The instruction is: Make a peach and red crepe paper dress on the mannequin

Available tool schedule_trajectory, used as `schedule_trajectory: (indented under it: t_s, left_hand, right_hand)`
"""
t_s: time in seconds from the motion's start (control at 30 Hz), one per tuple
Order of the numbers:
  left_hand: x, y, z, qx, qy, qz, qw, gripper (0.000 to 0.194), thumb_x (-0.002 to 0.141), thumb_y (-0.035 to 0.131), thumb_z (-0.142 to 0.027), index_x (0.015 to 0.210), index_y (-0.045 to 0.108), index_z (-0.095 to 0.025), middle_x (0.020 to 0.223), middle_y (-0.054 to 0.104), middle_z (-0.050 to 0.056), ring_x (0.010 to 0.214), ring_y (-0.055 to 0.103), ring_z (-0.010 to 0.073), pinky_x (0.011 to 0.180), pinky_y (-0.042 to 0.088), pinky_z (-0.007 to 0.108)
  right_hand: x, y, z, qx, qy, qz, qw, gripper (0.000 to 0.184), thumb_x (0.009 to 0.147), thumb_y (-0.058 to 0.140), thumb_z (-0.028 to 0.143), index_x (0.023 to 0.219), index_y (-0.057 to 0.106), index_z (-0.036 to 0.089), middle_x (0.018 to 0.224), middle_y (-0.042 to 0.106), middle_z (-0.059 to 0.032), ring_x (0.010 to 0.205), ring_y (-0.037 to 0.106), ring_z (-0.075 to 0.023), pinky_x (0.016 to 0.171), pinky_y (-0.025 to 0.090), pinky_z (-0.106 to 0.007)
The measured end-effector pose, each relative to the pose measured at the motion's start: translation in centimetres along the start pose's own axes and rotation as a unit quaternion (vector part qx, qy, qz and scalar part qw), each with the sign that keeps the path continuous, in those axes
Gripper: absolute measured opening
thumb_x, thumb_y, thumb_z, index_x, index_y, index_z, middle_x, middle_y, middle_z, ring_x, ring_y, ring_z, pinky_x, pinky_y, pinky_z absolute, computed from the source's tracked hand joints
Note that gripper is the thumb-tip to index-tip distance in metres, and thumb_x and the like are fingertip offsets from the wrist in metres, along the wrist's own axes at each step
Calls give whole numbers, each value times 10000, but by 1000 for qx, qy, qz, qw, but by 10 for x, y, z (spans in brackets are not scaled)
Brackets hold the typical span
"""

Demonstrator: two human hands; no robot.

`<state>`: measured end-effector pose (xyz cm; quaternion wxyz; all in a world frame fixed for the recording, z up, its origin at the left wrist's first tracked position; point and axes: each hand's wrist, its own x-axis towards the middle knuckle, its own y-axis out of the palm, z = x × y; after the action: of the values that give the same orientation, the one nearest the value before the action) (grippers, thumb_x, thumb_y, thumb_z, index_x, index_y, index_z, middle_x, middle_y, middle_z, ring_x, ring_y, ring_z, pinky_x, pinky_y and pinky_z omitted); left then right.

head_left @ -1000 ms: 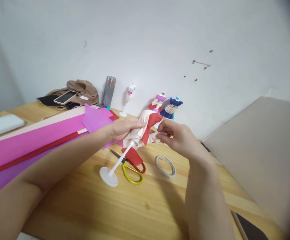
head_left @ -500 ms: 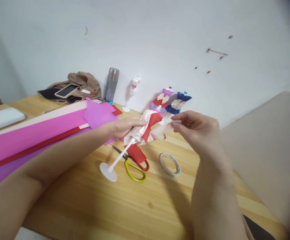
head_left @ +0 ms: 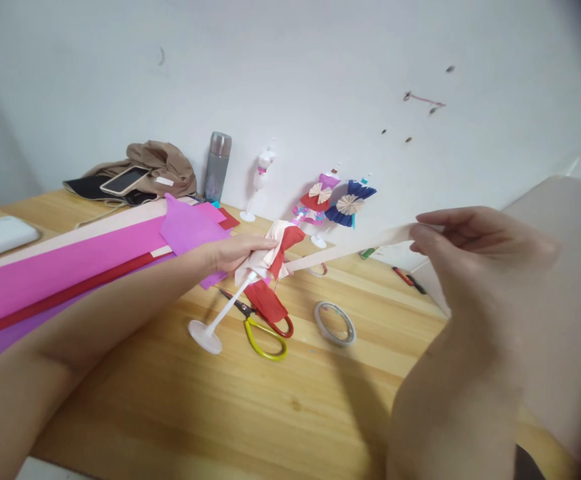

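Note:
My left hand (head_left: 233, 252) is closed around a small white mannequin stand (head_left: 220, 315) wrapped in cream and red crepe paper (head_left: 275, 250); the stand is tilted with its round base near the table. My right hand (head_left: 470, 250) pinches the end of a long cream paper strip (head_left: 350, 247) that stretches taut from the dressed figure up to the right. A red paper piece hangs below the figure over the scissors (head_left: 263, 330).
On the wooden table (head_left: 220, 413) lie a tape roll (head_left: 334, 323), pink, purple and red paper sheets (head_left: 70, 273), a grey bottle (head_left: 217, 167), finished paper-dressed figures (head_left: 333, 203), a bare mannequin (head_left: 257, 183), a phone on brown cloth (head_left: 135, 177) and a beige board (head_left: 565, 287) at right.
My right hand has pulled away to the right, drawing the cream strip out long from the figure. My left hand keeps holding the wrapped stand, shifted slightly left.

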<state>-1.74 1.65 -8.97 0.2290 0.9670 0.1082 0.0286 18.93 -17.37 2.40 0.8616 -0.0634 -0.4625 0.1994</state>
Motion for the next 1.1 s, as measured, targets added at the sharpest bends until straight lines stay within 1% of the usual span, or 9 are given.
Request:
schedule_trajectory:
  t_s: [0.17,0.3,0.43,0.53,0.67,0.77,0.9,0.97,1.1]
  left_hand:
    - [-5,6,-9,42,31,-11,999,317,898,596,-313,1015,687,-33,939,760,189,800,713,212,756,543,305]
    - [-15,7,-30,58,56,-71,994,311,965,446,-220,1018,666,-7,920,760,173,811,705,192,788,524,289]
    - [-20,10,-45,2,91,-94,991,379,976,354,-239,1169,617,-47,939,763,135,774,714,184,753,523,273]
    - [-16,20,-40,-41,111,-41,992,400,924,445,-292,1220,616,-84,941,764,121,797,719,191,744,522,265]
    - [-7,34,-20,-54,82,16,995,449,881,527,-389,1218,631,-111,943,758,124,776,715,198,702,532,275]
    - [-5,37,-11,-53,45,46,997,454,906,488,-411,1191,638,-91,941,759,142,783,712,203,706,546,292]
    - [-5,36,-8,-62,64,92,992,387,870,582,-395,1067,679,-77,941,765,148,873,729,209,802,548,282]
    - [-5,36,-7,-53,68,93,992,380,828,658,-393,1041,688,-79,951,768,155,896,734,227,842,549,307]
    - [-5,38,-7,9,95,31,995,423,769,743,-394,1037,697,-70,949,768,170,845,732,231,780,561,322]
  right_hand:
    - [3,-4,2,-22,58,-12,998,177,631,700,160,776,781,222,584,670,-31,556,647,-182,471,438,-297]
    - [7,-9,-2,-106,72,-25,991,185,655,667,144,777,782,223,560,637,-24,519,597,-163,527,452,-336]
    - [2,-3,-1,-184,20,52,981,174,697,638,176,807,765,221,590,632,-22,561,571,-161,601,437,-349]
    - [-8,18,9,-150,-37,130,979,152,696,606,165,773,730,208,581,622,-15,557,572,-165,627,456,-343]
    - [-23,45,22,-88,-118,170,974,148,716,553,163,731,679,239,577,605,3,534,561,-166,611,466,-335]
    - [-29,50,29,-54,-134,187,972,144,721,541,162,722,653,254,576,600,11,524,563,-166,565,459,-319]
    - [-31,45,34,-26,-117,202,972,142,724,538,163,731,646,254,586,614,16,509,560,-158,524,451,-307]
    - [-31,42,36,-15,-107,204,973,144,723,540,161,737,650,252,593,623,15,512,569,-159,512,449,-305]
    - [-33,42,38,24,-75,214,974,105,731,570,187,732,656,247,569,616,22,493,554,-147,473,416,-286]
